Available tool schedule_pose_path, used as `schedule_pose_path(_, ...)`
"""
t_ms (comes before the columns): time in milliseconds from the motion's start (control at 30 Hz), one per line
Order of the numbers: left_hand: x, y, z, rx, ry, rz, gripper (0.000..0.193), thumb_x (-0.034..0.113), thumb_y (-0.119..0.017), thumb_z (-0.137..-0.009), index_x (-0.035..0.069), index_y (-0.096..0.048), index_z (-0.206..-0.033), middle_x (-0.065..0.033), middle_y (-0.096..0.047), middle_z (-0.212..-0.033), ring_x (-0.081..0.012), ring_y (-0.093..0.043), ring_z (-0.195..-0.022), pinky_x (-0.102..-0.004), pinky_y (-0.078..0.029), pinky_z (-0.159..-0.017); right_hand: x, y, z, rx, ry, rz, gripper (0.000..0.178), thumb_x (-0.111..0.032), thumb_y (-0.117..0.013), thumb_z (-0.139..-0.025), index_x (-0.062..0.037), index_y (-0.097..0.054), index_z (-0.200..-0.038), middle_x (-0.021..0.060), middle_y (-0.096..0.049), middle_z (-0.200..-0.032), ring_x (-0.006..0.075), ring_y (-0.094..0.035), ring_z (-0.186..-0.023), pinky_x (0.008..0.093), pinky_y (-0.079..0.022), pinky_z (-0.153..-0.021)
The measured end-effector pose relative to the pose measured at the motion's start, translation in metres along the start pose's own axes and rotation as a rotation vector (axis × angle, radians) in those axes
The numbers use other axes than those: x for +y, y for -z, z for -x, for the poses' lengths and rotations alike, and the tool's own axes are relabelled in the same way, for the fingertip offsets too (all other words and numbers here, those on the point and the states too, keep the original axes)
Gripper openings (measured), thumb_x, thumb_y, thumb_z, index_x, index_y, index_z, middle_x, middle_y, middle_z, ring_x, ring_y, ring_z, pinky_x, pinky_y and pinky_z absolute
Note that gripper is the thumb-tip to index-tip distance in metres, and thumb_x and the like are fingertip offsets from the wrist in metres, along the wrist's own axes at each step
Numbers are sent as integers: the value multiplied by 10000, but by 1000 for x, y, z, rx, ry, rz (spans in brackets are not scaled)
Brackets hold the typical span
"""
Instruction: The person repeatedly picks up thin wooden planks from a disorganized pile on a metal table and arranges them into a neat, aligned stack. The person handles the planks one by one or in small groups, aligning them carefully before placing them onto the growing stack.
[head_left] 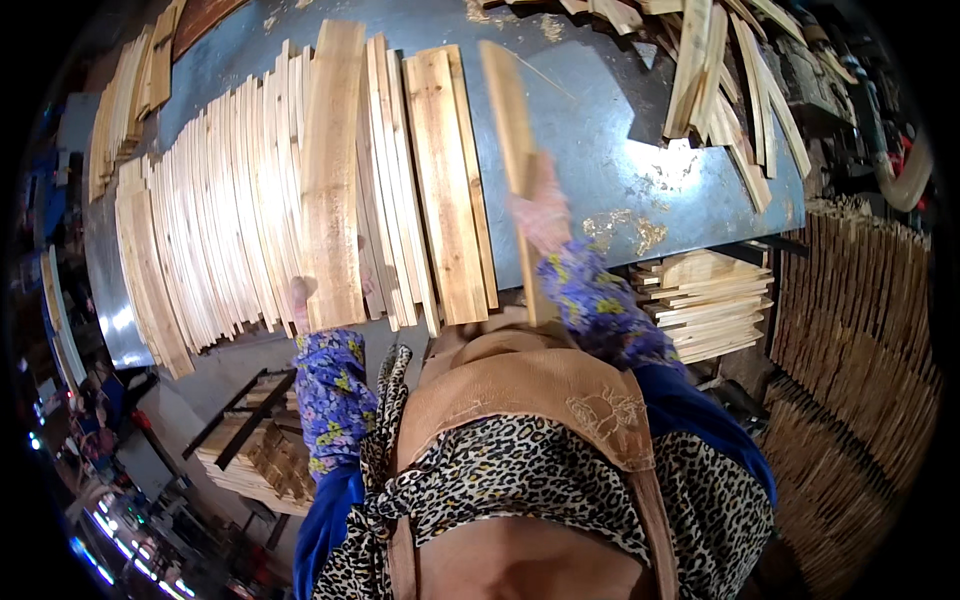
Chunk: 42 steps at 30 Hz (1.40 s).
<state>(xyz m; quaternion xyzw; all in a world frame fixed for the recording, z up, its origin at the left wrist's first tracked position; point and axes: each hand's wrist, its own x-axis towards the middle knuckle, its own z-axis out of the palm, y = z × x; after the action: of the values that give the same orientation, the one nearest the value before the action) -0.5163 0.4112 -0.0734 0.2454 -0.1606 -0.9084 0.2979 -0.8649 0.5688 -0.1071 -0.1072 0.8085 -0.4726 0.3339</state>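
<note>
My left hand [300,298] grips a wide wooden board [333,160] near its close end. The thumb shows along the left edge, and part of the fingers shows past the right edge. This board lies over a long row of thin wooden slats [230,210] standing side by side on the metal table. In my right hand [543,212] is a narrow wooden board [508,110], slightly blurred, held by its right edge with its near end close to my apron. Between the two hands lies another wide board [445,170] with a dark knot, on top of other pieces.
Loose offcuts [700,70] are heaped at the far right of the blue-grey metal table [600,110]. Stacked boards [705,300] sit below its right edge, beside tall rows of slats [850,310]. Another stack [260,455] stands low on the left. Sawdust patches dot the table.
</note>
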Motion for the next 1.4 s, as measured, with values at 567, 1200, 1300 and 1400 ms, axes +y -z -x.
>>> schedule_pose_path(567, 98, 69, 140, 834, -405, -1326, 906, 153, -855, -850, 0, -450, -1645, -206, -422, -1714, -343, -481, -1513, -444, -450, -1223, -37, -18, -7, -911, -471, -1364, 731, -515, -711, -857, 7, -660, -1366, 296, -742, -1136, 400, -757, -906, 526, -668, -839)
schedule_pose_path(1200, 67, 4, 154, 1047, -604, -2303, 839, 518, -749, -920, -6, -562, -1548, -278, -611, -1512, -477, -535, -1440, -573, -396, -1223, -77, -64, 26, -479, 306, -630, 772, -216, -730, -937, -2, -408, -1606, 235, -579, -1484, 342, -649, -1296, 473, -570, -1075)
schedule_pose_path(1300, 61, -28, 136, 1103, -486, -2152, 837, 492, -776, -887, -13, -572, -1523, -292, -613, -1479, -511, -563, -1366, -586, -442, -1162, -88, -47, 4, -595, 275, -641, 888, -339, -753, -968, -57, -309, -1683, 212, -538, -1554, 337, -654, -1300, 474, -574, -1098)
schedule_pose_path(1400, 70, -26, 113, 1073, -663, -2145, 832, 464, -812, -843, 14, -586, -1505, -280, -594, -1468, -513, -588, -1272, -598, -476, -1092, -99, -60, -12, -633, 285, -661, 1011, -461, -777, -999, -111, -211, -1761, 189, -498, -1623, 331, -658, -1303, 475, -577, -1122)
